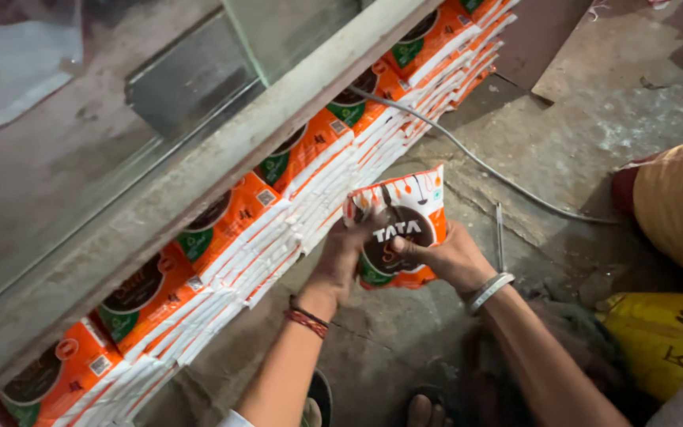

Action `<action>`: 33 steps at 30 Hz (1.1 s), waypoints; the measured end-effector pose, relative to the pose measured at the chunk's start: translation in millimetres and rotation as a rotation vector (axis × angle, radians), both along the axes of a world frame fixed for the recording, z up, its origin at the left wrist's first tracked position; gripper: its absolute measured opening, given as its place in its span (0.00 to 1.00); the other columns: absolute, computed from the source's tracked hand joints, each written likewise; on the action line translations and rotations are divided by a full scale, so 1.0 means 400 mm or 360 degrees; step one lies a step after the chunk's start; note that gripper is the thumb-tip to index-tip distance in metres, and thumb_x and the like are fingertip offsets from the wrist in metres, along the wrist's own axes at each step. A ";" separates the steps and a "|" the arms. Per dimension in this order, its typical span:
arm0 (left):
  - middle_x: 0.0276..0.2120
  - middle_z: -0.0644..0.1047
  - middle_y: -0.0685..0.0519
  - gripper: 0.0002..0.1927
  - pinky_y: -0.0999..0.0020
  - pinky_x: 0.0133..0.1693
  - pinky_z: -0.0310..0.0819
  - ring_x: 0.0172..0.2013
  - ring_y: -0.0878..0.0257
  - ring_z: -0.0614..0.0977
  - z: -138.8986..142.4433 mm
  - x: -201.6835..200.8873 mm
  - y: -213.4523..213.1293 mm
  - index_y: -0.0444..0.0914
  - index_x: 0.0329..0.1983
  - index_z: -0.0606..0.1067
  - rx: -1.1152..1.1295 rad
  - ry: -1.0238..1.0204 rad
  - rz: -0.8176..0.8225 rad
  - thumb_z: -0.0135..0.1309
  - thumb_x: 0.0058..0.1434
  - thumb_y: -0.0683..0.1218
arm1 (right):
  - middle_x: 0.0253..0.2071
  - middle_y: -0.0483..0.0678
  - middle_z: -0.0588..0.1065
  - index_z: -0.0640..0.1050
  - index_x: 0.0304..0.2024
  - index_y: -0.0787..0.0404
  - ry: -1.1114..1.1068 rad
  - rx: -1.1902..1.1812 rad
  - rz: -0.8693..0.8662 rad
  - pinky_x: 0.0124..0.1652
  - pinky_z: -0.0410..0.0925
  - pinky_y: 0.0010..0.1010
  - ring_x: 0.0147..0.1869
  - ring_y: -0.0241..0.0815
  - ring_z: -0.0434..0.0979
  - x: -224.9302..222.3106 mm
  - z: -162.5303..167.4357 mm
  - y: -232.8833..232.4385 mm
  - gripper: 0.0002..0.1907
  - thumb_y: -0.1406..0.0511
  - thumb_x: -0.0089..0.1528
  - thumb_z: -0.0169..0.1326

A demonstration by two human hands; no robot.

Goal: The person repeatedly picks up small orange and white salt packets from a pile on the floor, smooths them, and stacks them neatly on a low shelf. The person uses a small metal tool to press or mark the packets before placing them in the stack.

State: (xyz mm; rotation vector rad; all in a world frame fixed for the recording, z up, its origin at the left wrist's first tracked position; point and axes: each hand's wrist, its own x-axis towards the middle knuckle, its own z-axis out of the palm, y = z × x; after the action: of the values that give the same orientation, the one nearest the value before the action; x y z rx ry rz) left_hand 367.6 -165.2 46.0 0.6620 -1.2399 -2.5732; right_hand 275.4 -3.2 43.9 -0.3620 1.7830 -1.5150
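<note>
Both of my hands hold one orange and white packet (401, 212) with a dark round panel on its front. My left hand (345, 255) grips its left edge, fingers wrapped around the side. My right hand (446, 257) holds its lower right, thumb laid across the front. The packet is upright, just in front of a long row of the same orange and white packets (239, 229) stacked on edge under a concrete ledge (223, 162). A red thread band circles my left wrist, metal bangles my right wrist.
A grey cable (507, 186) runs across the stone floor (594, 119). A tan sack (681, 205) and a yellow sack (662, 336) lie at the right. My sandalled feet (420, 407) show at the bottom. A glass-fronted counter (191, 75) stands above the ledge.
</note>
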 end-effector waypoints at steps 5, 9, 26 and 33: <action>0.41 0.83 0.57 0.15 0.72 0.44 0.78 0.41 0.68 0.82 -0.043 -0.011 0.025 0.35 0.47 0.81 -0.0471 0.0234 -0.0008 0.63 0.63 0.50 | 0.46 0.45 0.83 0.78 0.55 0.60 0.0387 0.0136 -0.0010 0.47 0.73 0.29 0.48 0.34 0.81 -0.031 0.007 -0.002 0.25 0.54 0.60 0.61; 0.38 0.83 0.53 0.17 0.69 0.40 0.77 0.38 0.66 0.82 -0.041 -0.021 0.021 0.33 0.46 0.81 -0.0915 -0.0038 -0.0049 0.61 0.64 0.52 | 0.45 0.46 0.82 0.78 0.52 0.60 -0.0656 -0.0469 -0.0242 0.46 0.76 0.32 0.45 0.37 0.83 -0.044 -0.015 -0.012 0.21 0.53 0.63 0.53; 0.43 0.83 0.59 0.23 0.74 0.46 0.79 0.43 0.73 0.82 0.027 -0.115 -0.021 0.39 0.52 0.78 -0.0573 -0.0016 -0.0409 0.51 0.65 0.59 | 0.42 0.51 0.80 0.78 0.47 0.63 -0.0770 -0.0640 -0.0499 0.43 0.77 0.37 0.41 0.43 0.81 -0.104 0.017 -0.010 0.18 0.54 0.67 0.56; 0.44 0.83 0.46 0.26 0.68 0.42 0.79 0.40 0.65 0.82 -0.024 -0.085 0.004 0.29 0.52 0.80 -0.0925 -0.0082 -0.0568 0.68 0.58 0.53 | 0.42 0.47 0.82 0.78 0.49 0.61 -0.0485 -0.0514 -0.0370 0.42 0.77 0.34 0.40 0.38 0.83 -0.138 -0.001 -0.011 0.17 0.57 0.64 0.55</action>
State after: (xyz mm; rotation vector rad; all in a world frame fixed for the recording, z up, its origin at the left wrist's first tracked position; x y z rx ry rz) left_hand 333.5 -163.7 36.5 0.4088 -2.1593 -2.2473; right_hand 220.3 -7.6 43.6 -0.0713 1.3795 -1.9156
